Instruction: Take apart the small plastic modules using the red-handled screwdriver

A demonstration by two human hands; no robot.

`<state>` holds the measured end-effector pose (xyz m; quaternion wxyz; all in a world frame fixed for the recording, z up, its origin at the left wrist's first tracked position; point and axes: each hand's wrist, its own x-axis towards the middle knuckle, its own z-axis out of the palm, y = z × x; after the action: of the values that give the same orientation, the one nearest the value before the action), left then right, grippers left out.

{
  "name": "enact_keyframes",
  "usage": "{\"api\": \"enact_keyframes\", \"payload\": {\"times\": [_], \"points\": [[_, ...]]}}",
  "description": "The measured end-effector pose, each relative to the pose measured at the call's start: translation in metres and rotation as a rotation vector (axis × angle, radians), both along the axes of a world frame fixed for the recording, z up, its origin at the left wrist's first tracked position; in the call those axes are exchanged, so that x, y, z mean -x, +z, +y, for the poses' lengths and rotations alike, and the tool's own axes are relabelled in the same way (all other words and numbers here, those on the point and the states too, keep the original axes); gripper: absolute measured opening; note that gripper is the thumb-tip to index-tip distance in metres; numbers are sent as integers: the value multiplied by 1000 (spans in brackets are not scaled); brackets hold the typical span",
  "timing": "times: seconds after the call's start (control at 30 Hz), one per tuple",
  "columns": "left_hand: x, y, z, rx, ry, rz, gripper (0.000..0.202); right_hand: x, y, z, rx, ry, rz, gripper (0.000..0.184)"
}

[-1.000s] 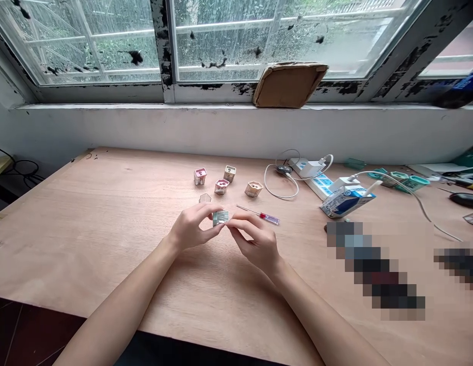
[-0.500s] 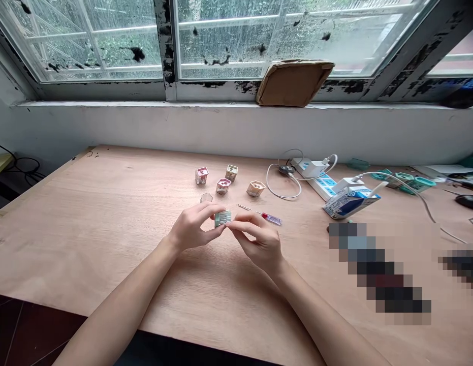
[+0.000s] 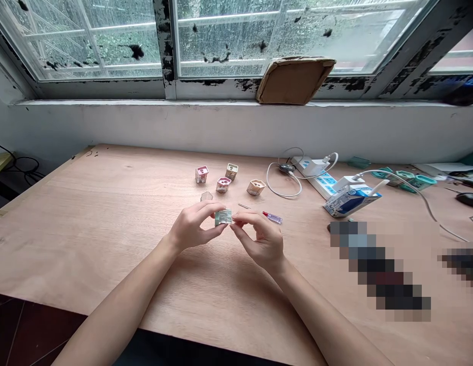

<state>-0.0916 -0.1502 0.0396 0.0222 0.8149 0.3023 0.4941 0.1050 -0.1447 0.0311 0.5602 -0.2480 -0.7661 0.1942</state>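
Head camera view, looking down at a wooden table [image 3: 106, 213] under a window. Both of the person's bare hands meet over the middle of the table around a small green block [image 3: 223, 217], held just above the wood.

The left hand [image 3: 190, 231] pinches the block's left side between thumb and forefinger, with the other fingers curled loosely. The right hand [image 3: 261, 239] has its fingers bent close together, with thumb and fingertips against the block's right edge.

Just right of the block, partly behind the right hand, a screwdriver [image 3: 272, 217] with a red and clear handle lies on the table. Just behind and left of the block sits a small clear piece [image 3: 206, 196]. Farther behind it are four more little blocks: a pink one [image 3: 201, 174], another pink one [image 3: 223, 184], a beige one [image 3: 231, 171] and a tan one [image 3: 255, 187]. Well to the block's right are a white power strip [image 3: 320, 180] with cables and a tipped blue and white carton [image 3: 350, 200].
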Motion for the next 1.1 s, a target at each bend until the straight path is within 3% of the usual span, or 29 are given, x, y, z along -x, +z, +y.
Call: {"api": "enact_keyframes", "payload": {"times": [0.17, 0.47, 1.1], "points": [[-1, -2, -1, 50, -3, -7, 28, 1, 1, 0, 20, -9, 2, 8], [-1, -7, -1, 201, 5, -30, 25, 1, -3, 1, -11, -37, -88, 12], [-2, -6, -1, 253, -52, -43, 19, 4, -3, -2, -41, -53, -117, 14]]}}
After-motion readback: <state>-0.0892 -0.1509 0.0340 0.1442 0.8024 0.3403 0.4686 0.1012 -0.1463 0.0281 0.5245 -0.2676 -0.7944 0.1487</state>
